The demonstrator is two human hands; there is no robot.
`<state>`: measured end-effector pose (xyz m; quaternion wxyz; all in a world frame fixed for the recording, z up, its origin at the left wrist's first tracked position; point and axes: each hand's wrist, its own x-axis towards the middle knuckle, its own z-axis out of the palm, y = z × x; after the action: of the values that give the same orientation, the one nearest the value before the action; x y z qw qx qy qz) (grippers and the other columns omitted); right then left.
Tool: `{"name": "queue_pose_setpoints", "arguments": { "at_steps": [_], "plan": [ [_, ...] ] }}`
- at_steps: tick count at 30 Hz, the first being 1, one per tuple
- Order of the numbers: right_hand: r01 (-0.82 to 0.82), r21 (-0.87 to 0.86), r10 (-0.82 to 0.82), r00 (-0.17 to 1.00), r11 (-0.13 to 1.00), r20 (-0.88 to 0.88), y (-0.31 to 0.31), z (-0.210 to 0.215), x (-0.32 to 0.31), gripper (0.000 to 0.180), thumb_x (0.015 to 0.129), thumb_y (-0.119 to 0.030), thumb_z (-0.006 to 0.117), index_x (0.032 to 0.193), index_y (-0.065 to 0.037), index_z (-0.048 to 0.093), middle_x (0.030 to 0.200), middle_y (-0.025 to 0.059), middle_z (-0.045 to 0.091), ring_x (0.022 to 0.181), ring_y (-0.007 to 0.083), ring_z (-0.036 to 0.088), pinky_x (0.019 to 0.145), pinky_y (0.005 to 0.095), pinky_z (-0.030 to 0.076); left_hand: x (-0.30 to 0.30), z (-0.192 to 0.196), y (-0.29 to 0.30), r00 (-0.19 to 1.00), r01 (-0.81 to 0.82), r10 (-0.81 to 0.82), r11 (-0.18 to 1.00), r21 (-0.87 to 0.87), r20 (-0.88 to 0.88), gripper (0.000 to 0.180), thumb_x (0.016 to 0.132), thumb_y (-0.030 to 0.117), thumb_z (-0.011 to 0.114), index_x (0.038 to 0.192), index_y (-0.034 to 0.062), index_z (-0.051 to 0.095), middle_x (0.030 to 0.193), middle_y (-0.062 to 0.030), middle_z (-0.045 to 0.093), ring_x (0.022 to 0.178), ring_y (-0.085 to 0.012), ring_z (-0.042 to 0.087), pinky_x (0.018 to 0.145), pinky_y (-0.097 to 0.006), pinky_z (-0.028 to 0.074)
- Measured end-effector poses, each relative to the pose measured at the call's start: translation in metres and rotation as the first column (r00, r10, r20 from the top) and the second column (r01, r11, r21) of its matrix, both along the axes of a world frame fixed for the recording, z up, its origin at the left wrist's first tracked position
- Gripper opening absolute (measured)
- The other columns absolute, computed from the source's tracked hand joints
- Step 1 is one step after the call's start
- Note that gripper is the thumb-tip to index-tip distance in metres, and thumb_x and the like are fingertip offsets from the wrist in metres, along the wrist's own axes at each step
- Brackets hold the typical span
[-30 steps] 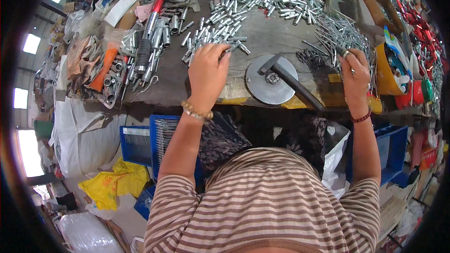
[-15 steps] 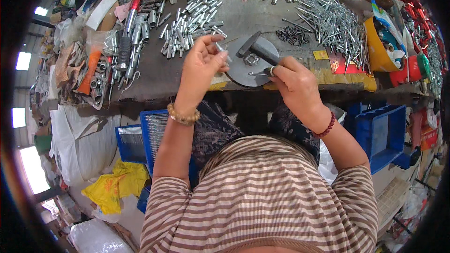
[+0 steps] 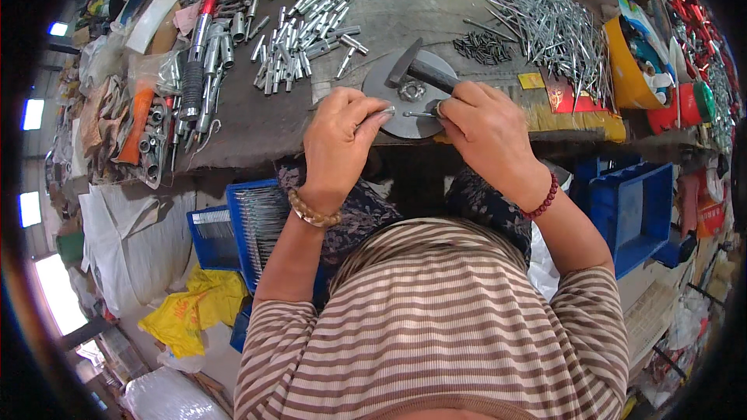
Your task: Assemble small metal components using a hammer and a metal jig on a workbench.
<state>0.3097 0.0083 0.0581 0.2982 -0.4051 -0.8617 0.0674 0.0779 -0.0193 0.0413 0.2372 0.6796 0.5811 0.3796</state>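
Note:
My left hand is closed in a pinch on a small silver metal sleeve, mostly hidden by the fingers, with only its end showing. My right hand grips a hammer by its dark handle, the head pointing away to the left. Between the same hand's thumb and fingers sticks out a thin metal rod, its rounded tip facing the sleeve. Sleeve and rod are a short gap apart. Beneath the hammer and rod is a round grey metal plate with a small ring-shaped metal piece at its middle.
Loose silver sleeves lie beyond my left hand. Thin rods and small dark screws are heaped at the far right, near a yellow container. Tools crowd the left side. Blue crates stand below the bench.
My left hand has come nearer and slightly right, turning the sleeve toward the rod. My right hand has shifted slightly left, still with hammer and rod.

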Motion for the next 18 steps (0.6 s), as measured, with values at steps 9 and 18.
{"name": "queue_pose_setpoints", "arguments": {
  "at_steps": [9, 18],
  "plan": [
    [-0.024, 0.004, 0.024, 0.999, 1.0, 0.035, 0.004, -0.003, -0.004, 0.015, 0.075, -0.006, 0.075, 0.086, -0.008, 0.065, 0.089, 0.0076, 0.058, 0.088, 0.0297, 0.062, 0.078, 0.0426, 0.052, -0.005, -0.003, 0.005, 0.99, 0.062, -0.044, 0.989, 0.134, -0.135, 0.019, 0.083, 0.008, 0.08, 0.102, 0.0063, 0.078, 0.096, -0.007, 0.066, 0.093, -0.0239, 0.064, 0.081, -0.035, 0.051],
    [-0.052, 0.028, 0.051, 0.999, 0.998, 0.017, 0.008, -0.006, -0.003, 0.013, 0.078, -0.004, 0.075, 0.087, -0.006, 0.065, 0.089, 0.009, 0.057, 0.085, 0.0319, 0.062, 0.075, 0.0427, 0.051, -0.005, -0.011, 0.003, 0.992, 0.05, -0.026, 0.98, 0.191, -0.125, 0.015, 0.084, 0.006, 0.079, 0.099, 0.0049, 0.076, 0.095, -0.0077, 0.066, 0.091, -0.0241, 0.064, 0.08, -0.035, 0.051]
  ]
}}
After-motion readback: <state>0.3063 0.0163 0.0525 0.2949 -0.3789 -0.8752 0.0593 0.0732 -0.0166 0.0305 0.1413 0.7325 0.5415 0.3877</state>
